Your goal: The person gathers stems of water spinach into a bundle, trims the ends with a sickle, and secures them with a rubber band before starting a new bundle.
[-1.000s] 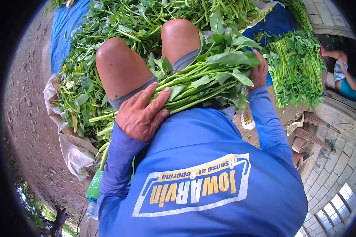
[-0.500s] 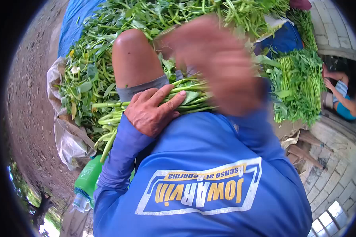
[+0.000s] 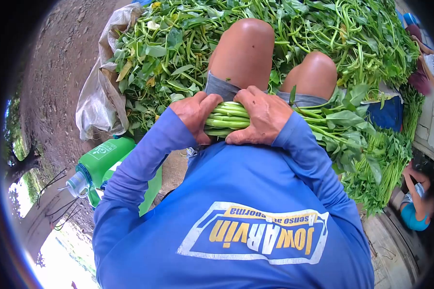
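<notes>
A bundle of water spinach (image 3: 228, 118) lies across my lap, against the blue shirt, with its thick green stems side by side. Its leafy tops spread out to the right, past my right forearm. My left hand (image 3: 196, 114) is closed around the stem end. Just beside it, my right hand (image 3: 264, 117) wraps the stems from above, thumb toward my body. A short stretch of stems shows between the two hands. The stem tips are hidden in my left hand.
A large heap of loose greens (image 3: 366, 43) surrounds my knees. A pale sack (image 3: 101, 103) edges it at left, near a green bottle (image 3: 103, 155). Tidy bundles (image 3: 381, 180) are stacked at right. Another person in teal (image 3: 413, 217) sits beyond them; someone in maroon (image 3: 421, 83) is at upper right.
My right hand, blurred above the bundle before, has come down onto the stems. My left hand has gone from lying over the stems to gripping their ends. The view has swung, shifting the surroundings.
</notes>
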Tool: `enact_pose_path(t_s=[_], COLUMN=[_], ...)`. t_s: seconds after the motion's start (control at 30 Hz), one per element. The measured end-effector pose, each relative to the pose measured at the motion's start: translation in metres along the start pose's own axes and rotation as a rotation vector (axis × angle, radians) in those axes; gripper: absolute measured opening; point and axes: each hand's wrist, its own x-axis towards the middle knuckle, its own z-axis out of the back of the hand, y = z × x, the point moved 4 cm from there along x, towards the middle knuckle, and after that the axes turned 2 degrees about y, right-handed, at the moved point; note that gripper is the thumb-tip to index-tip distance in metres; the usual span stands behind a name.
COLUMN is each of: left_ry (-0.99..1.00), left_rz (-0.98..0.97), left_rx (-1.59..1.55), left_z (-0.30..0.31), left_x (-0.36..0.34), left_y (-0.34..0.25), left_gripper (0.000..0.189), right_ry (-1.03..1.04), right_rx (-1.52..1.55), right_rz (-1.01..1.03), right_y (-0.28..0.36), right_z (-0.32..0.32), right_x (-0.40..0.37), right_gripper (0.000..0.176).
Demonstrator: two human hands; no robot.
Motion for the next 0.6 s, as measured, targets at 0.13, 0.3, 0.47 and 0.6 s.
enact_pose_path(t_s=[0.13,0.3,0.47,0.6], left_ry=[0.097,0.133,-0.085,-0.039], left_rz=[-0.055,-0.166,-0.422,-0.449], left_rx=[0.077,0.373,0.579,0.695], left_z=[0.017,0.075,0.106,0.108], left_x=[0.014,0.042,0.091,0.121], left_y=[-0.005,-0.041,-0.048,-0.013], left_gripper=[0.080,0.079,0.076,0.074], right_ry=[-0.016,-0.136,-0.522,-0.530], right_rx=[0.061,0.166,-0.025,-0.115], right_rz=[-0.040,-0.093,-0.219,-0.274], right_y=[-0.003,0.003,-0.006,-0.019], right_z=[0.004,0.031,0.055,0.048], right_x=[-0.004,-0.020,-0.020,0.000], right_gripper=[0.088,0.076,0.066,0.072])
